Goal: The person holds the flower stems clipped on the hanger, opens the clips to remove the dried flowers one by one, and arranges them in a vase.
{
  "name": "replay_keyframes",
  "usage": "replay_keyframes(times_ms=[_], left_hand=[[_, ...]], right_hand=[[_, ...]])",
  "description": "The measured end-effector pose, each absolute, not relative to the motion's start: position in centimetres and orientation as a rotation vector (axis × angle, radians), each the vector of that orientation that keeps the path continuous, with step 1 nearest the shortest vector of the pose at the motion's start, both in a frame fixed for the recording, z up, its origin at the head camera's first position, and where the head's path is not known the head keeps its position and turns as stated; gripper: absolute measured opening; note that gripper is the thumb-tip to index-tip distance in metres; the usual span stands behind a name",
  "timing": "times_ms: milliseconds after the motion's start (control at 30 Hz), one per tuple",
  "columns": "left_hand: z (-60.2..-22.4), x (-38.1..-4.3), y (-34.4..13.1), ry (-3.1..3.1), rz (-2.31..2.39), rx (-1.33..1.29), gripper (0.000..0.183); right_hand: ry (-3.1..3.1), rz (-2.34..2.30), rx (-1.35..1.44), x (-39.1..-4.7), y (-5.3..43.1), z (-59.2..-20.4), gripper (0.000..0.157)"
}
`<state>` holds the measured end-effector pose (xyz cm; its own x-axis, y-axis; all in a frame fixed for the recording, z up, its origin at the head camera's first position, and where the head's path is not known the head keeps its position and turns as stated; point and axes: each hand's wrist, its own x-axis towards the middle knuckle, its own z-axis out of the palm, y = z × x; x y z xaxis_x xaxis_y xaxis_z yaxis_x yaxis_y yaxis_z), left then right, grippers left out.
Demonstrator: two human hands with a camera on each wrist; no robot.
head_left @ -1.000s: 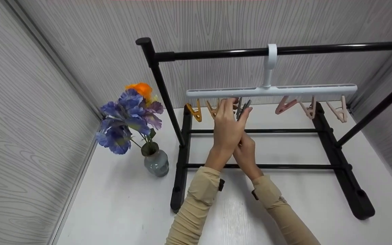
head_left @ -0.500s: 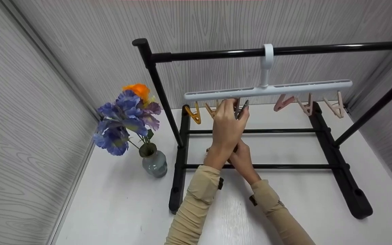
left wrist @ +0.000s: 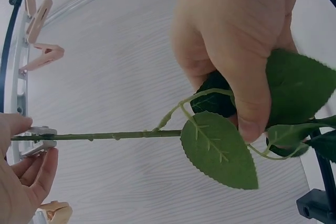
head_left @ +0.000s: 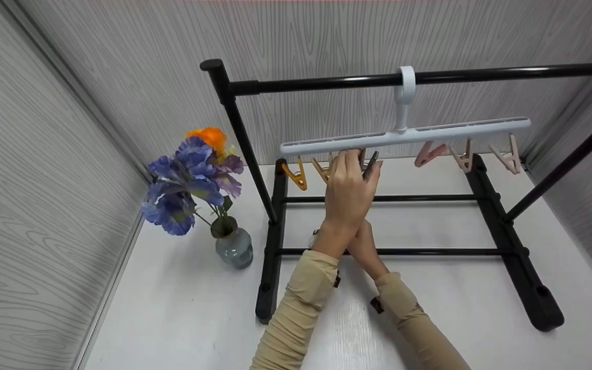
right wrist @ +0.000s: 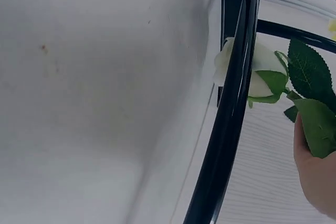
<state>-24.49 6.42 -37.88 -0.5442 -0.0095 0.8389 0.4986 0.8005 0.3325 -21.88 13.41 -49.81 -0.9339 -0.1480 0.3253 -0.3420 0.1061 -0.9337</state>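
My left hand (head_left: 348,198) is raised under the white hanger bar (head_left: 404,136) and pinches a grey clothespin (head_left: 370,165) that hangs from it. In the left wrist view a green stem (left wrist: 123,135) runs to this clothespin (left wrist: 44,139) and a little past it; whether the clothespin bites on it cannot be made out. Below the left hand, my right hand (head_left: 363,247) grips the artificial rose among its leaves (left wrist: 220,150). The white rose bloom (right wrist: 268,72) hangs downward in the right wrist view, partly behind a black rod. In the head view the left hand and forearm hide most of the flower.
The hanger hooks over a black rack's top rail (head_left: 327,82). Orange and tan clothespins (head_left: 296,176) hang at its left, pink ones (head_left: 428,154) at its right. A glass vase (head_left: 235,249) with blue and orange artificial flowers (head_left: 183,177) stands left of the rack.
The hanger bar has tilted, its left end lower and its right end higher. My right hand has moved slightly down and left; the left hand keeps hold of the grey clothespin.
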Motion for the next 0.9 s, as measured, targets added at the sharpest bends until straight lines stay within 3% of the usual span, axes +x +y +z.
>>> replay_keyframes(times_ms=[133, 300, 700, 900], left_hand=[[-37.6, -24.5, 6.2, -2.087, -0.733, -0.374, 0.027], [-37.2, -24.8, 5.4, -2.1, -0.808, -0.375, 0.021], [-37.0, -25.4, 4.3, -2.136, -0.875, -0.334, 0.017], [-36.9, -25.5, 4.0, -2.146, -0.914, -0.298, 0.016]], right_hand=[[-2.244, 1.91, 0.432, -23.0, 13.5, -52.0, 0.006], [-2.257, 1.961, 0.362, -24.0, 14.1, -53.9, 0.015], [-2.41, 1.975, 0.256, -24.7, 17.6, -54.7, 0.031], [-2.481, 1.856, 0.295, -24.8, 19.8, -54.1, 0.027]])
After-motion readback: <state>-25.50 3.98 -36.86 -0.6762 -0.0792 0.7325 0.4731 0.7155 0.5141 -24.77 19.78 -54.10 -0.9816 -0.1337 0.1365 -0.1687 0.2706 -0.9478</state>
